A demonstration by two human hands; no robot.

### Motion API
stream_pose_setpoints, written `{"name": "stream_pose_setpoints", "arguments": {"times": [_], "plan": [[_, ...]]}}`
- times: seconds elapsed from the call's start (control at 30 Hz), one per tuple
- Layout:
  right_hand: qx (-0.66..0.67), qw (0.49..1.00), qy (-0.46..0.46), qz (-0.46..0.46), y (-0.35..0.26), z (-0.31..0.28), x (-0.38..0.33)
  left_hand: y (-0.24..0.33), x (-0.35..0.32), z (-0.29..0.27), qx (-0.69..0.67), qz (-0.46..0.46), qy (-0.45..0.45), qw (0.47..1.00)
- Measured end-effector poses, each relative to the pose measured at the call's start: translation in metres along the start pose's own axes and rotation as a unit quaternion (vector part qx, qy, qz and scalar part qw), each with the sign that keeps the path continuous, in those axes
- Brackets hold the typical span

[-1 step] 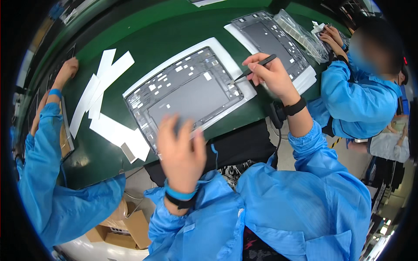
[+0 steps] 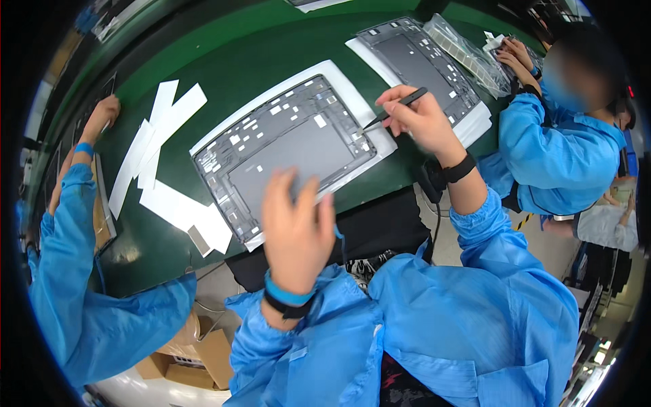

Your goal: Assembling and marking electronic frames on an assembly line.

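A dark tablet housing (image 2: 291, 159) with many small white pads lies at a tilt on white sheeting (image 2: 227, 129) on the table. My right hand (image 2: 424, 122) pinches black tweezers (image 2: 413, 96), whose points reach down to the housing's right edge. Whether the tips touch it or grip anything is too small to tell. Over the near edge of the housing hovers my left hand (image 2: 297, 227), fingers apart and slightly blurred, with nothing visible in it. It hides part of that edge.
White paper strips (image 2: 150, 139) and a white sheet (image 2: 178, 207) lie left on the green table (image 2: 129, 251). A second housing (image 2: 420, 61) and a clear bag (image 2: 468, 54) sit at far right. Co-workers' arms flank both sides. An open carton (image 2: 186, 370) stands below left.
My left hand has shifted a little right and toward me, uncovering more of the housing. My right hand and tweezers have barely moved.
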State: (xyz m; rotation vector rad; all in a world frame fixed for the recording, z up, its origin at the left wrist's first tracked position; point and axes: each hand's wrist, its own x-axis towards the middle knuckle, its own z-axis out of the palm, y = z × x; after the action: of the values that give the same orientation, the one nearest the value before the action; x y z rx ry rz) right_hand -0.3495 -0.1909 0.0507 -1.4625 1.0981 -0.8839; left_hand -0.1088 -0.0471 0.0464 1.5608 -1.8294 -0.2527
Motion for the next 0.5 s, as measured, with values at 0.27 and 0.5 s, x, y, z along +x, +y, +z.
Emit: {"name": "stream_pose_setpoints", "arguments": {"times": [0.27,0.5], "plan": [[-0.111,0.992,-0.042,-0.032,-0.003,0.002,-0.008,0.020,0.032,0.065,0.057,0.035,-0.046,0.997],[-0.242,0.965,-0.019,-0.102,-0.018,0.010,-0.010,0.019,0.030,0.066,0.051,0.032,-0.062,0.996]]}}
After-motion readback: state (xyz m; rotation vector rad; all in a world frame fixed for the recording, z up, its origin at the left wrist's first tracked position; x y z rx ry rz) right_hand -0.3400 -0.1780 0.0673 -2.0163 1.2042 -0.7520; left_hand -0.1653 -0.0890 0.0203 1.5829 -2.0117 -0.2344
